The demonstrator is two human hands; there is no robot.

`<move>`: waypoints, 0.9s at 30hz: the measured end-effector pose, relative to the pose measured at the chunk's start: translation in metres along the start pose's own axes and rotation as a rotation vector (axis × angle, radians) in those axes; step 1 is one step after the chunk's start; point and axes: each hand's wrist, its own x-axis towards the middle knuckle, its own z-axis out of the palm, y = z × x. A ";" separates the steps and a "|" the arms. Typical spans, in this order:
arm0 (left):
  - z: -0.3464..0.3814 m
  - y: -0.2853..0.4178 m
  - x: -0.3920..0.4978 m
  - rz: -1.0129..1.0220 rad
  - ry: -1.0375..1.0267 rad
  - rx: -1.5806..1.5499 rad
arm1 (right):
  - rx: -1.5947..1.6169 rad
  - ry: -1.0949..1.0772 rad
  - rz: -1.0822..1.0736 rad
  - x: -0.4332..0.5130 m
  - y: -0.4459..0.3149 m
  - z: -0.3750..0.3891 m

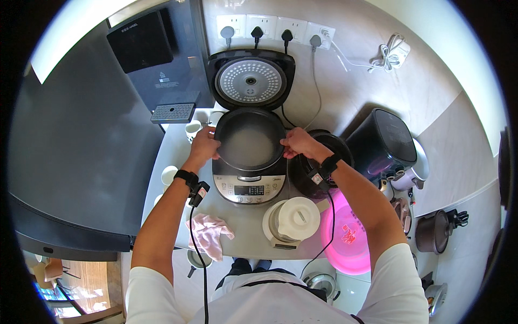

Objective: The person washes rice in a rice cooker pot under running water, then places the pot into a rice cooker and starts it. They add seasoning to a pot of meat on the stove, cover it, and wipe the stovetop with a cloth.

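Note:
Between my two hands is the dark inner pot (250, 139) of a rice cooker, with cloudy whitish contents at its bottom. My left hand (205, 146) grips its left rim, and my right hand (297, 143) grips the rim on the right. The pot is over the body of the Midea rice cooker (247, 189); whether it is fully seated cannot be told. Behind it the cooker's lid (251, 81) stands raised, showing a perforated metal inner plate. Both wrists wear black straps with small cabled devices.
White cups (169, 175) stand on the left, near a pink cloth (206, 235). A cream kettle (299, 218) is in front, beside a pink basin (348, 239). On the right are a dark pot (299, 178) and a black air fryer (382, 141). Plugged sockets (261, 26) line the wall.

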 end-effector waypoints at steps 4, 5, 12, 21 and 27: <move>0.007 -0.011 0.005 0.011 0.015 0.135 | -0.112 0.000 0.083 0.007 0.008 0.007; 0.008 -0.015 0.008 0.009 0.025 0.174 | -0.109 -0.006 0.072 0.009 0.009 0.008; 0.011 -0.034 0.024 0.129 0.031 0.636 | -0.198 -0.054 0.085 0.013 0.006 0.009; 0.011 -0.015 -0.014 0.202 0.038 0.723 | -0.435 -0.144 0.080 0.004 -0.002 0.005; -0.021 0.039 -0.007 0.490 0.211 0.607 | -0.175 -0.139 0.015 -0.023 -0.016 -0.014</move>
